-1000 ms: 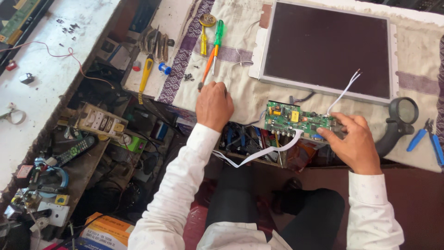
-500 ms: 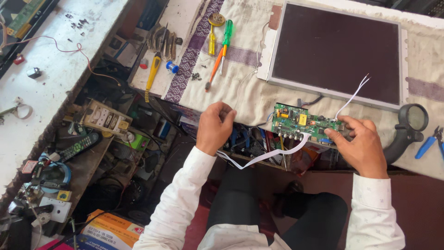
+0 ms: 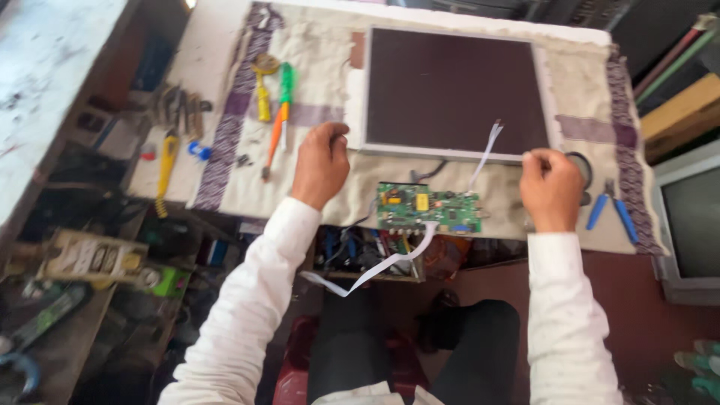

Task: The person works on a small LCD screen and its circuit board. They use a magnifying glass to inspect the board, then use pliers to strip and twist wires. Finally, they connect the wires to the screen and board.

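- While the green circuit board [image 3: 427, 208] lies flat at the lower middle of the frame, on the cloth-covered surface [image 3: 570, 90], neither of the 2 hands holds it.
- The left hand [image 3: 321, 161], fingers curled, rests at the dark flat panel [image 3: 450, 90]'s lower left corner; whether it grips anything I cannot tell.
- The right hand [image 3: 551, 187], loosely closed, sits at the panel's lower right.
- 2 white ribbon cables hang loose from the board, so reconnecting seems left.
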